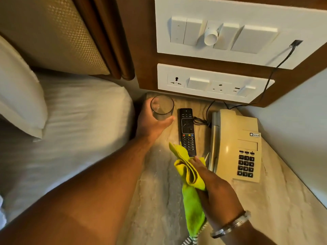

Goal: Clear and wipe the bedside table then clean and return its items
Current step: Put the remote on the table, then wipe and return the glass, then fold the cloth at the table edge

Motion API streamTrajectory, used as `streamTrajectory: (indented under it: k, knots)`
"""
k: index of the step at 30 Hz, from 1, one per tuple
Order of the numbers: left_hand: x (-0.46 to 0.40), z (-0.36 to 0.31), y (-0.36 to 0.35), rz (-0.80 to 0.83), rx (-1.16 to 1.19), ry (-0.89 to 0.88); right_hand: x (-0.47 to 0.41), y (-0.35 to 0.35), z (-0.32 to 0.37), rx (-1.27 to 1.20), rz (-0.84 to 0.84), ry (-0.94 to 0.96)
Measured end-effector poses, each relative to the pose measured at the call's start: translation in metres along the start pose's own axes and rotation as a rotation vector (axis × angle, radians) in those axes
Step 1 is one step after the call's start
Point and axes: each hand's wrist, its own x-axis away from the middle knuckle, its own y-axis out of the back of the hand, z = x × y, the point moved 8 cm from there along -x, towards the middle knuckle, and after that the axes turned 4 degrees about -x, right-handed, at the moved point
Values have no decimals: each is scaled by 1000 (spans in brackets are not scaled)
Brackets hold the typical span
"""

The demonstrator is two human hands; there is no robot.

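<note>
Up at the back left corner of the marble-patterned counter (159, 183), the left hand (152, 123) is wrapped around a clear drinking glass (161, 107), fingers curled behind it and thumb pressed across its near side; whether the glass rests on the counter or is lifted just off it cannot be told. Just right of the glass a black TV remote (188, 131) lies flat, lengthwise toward the wall. Right of the remote sits a beige corded telephone (237, 147), handset in its cradle along the left side, keypad toward the viewer, its thin black cable (272, 71) running up to the upper white switch panel (230, 32). Below that panel is a white socket panel (212, 84). The right hand (215, 184), a metal bangle (231, 224) on its wrist, has its fingers closed around a bunched yellow-green microfibre cloth (188, 175), held over the near end of the remote. Left of the counter lies the bed (76, 121) with a white pillow (17, 89).
</note>
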Motion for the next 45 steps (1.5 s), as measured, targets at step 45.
streamTrajectory:
  k: [45]
  knots:
    - [421,168,14,597,-85,635,307,-130,-151,-510,16,-1228]
